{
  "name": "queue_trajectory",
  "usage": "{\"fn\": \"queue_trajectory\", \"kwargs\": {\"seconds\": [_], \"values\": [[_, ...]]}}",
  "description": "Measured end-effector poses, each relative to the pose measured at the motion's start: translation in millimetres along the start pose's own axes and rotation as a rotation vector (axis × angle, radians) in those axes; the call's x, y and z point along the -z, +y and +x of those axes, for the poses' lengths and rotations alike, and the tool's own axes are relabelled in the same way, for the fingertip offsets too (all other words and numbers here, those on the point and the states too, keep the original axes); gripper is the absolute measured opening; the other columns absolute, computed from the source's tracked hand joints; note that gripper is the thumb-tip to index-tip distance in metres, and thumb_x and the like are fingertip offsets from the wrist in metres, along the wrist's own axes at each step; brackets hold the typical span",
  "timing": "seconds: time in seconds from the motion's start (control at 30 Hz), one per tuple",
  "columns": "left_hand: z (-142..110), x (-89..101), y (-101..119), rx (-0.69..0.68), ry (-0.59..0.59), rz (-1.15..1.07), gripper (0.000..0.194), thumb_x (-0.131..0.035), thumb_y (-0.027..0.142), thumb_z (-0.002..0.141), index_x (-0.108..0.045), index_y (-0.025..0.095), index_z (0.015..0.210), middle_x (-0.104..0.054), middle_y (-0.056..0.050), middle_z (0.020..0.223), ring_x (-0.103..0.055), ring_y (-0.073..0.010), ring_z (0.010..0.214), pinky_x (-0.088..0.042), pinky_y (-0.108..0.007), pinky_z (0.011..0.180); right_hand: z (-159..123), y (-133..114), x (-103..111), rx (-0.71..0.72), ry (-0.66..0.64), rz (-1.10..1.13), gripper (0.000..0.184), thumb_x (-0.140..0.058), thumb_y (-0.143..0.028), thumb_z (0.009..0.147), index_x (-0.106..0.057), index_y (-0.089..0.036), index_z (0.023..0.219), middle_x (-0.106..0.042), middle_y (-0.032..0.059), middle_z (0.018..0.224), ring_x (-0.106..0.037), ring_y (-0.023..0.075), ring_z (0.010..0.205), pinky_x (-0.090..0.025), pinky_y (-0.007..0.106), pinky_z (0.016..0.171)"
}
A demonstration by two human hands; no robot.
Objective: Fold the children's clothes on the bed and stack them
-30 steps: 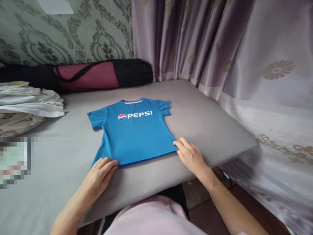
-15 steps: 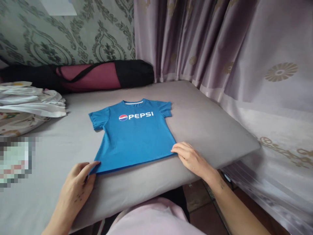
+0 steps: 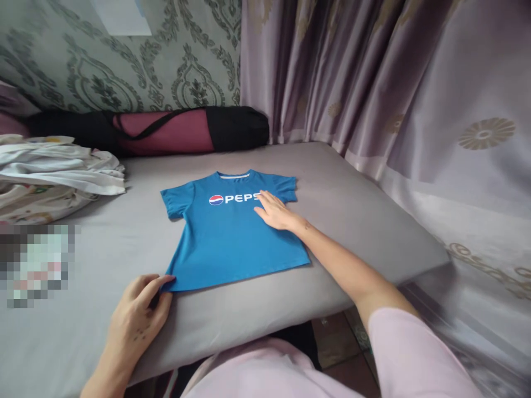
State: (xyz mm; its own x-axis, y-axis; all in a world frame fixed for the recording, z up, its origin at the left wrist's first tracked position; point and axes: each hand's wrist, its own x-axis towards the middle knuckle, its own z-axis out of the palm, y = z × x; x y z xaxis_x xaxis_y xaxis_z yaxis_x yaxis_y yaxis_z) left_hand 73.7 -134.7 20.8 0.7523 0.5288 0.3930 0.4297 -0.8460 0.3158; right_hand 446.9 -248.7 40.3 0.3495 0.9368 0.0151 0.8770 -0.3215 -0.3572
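Note:
A blue T-shirt (image 3: 232, 243) with a round logo and white PEPSI lettering lies spread flat, its neckline away from me and its hem toward me. My left hand (image 3: 143, 307) pinches the near left corner of the hem. Over the right part of the chest, my right hand (image 3: 274, 210) is stretched out palm down, covering the end of the lettering. It looks to be resting on the fabric.
The shirt lies on a bed (image 3: 365, 232) with a grey sheet. Crumpled white cloth (image 3: 62, 171) is piled at the left. A black and maroon long bag (image 3: 166, 132) lies along the wall. Purple curtains (image 3: 352, 77) hang at the back and right.
My right hand has let go of the hem's right corner and moved up and left onto the chest print. The left hand keeps its pinch. The view has shifted slightly.

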Motion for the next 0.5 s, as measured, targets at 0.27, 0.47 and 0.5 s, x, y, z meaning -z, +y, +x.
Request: {"fn": "queue_trajectory", "kwargs": {"seconds": [0.27, 0.47, 0.5], "values": [[-3.0, 2.1, 6.9, 0.128, 0.008, -0.052, 0.019, -0.050, 0.033, 0.087, -0.066, 0.023, 0.091, -0.064, -0.004, 0.095, -0.064, -0.0189, 0.086, -0.050, -0.027, 0.069, -2.8, 18.9, -20.0, 0.077, -0.064, -0.095, 0.068, -0.031, -0.048, 0.102, -0.026, -0.005, 0.153, -0.018, 0.0174, 0.162, -0.011, 0.0264, 0.151, -0.008, 0.044, 0.124], [-0.9, 4.0, 7.4, 0.207, -0.016, -0.095, 0.024, -0.045, 0.035, 0.088, -0.065, 0.022, 0.083, -0.065, -0.003, 0.091, -0.064, -0.0193, 0.084, -0.048, -0.029, 0.070, -82.6, 7.5, -14.2, 0.207, -0.053, -0.050, 0.060, -0.034, -0.048, 0.102, -0.030, -0.018, 0.154, -0.023, 0.0131, 0.161, -0.017, 0.0243, 0.150, -0.018, 0.050, 0.122], [0.0, 3.7, 8.4, 0.216, -0.005, -0.096, 0.025, -0.045, 0.037, 0.089, -0.064, 0.022, 0.080, -0.064, -0.003, 0.088, -0.063, -0.0190, 0.081, -0.047, -0.029, 0.070, -95.7, 4.5, -13.0, 0.222, -0.043, -0.049, 0.059, -0.036, -0.046, 0.102, -0.030, -0.019, 0.154, -0.025, 0.0127, 0.161, -0.018, 0.0240, 0.150, -0.020, 0.051, 0.122]]}}
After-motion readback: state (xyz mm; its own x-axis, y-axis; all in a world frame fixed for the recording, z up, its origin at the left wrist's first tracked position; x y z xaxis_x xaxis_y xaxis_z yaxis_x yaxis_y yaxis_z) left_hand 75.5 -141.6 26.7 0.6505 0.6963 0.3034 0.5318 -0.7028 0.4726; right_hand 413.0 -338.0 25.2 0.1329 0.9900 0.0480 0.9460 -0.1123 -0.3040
